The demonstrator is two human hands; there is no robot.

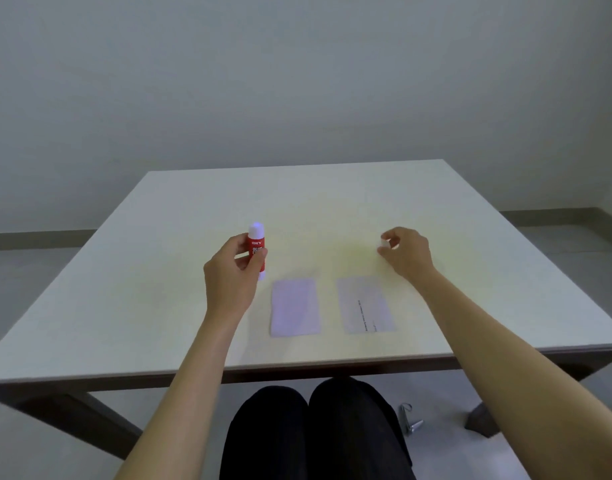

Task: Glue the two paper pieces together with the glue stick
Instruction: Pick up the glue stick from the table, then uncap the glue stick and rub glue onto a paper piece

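My left hand [233,271] grips a red glue stick [257,244] upright above the table, its white tip uncovered. My right hand [406,252] is off to the right, fingers pinched on a small white cap [386,243] close to the tabletop. Two pale paper pieces lie flat side by side near the front edge: a blank one [294,307] just right of my left wrist and one with a line of print [365,304] below my right hand. The two papers do not touch.
The white table [159,271] stands before a plain wall. My dark-trousered knees sit under its front edge. A small metal object [409,419] lies on the floor at the lower right, beside a table leg [481,419].
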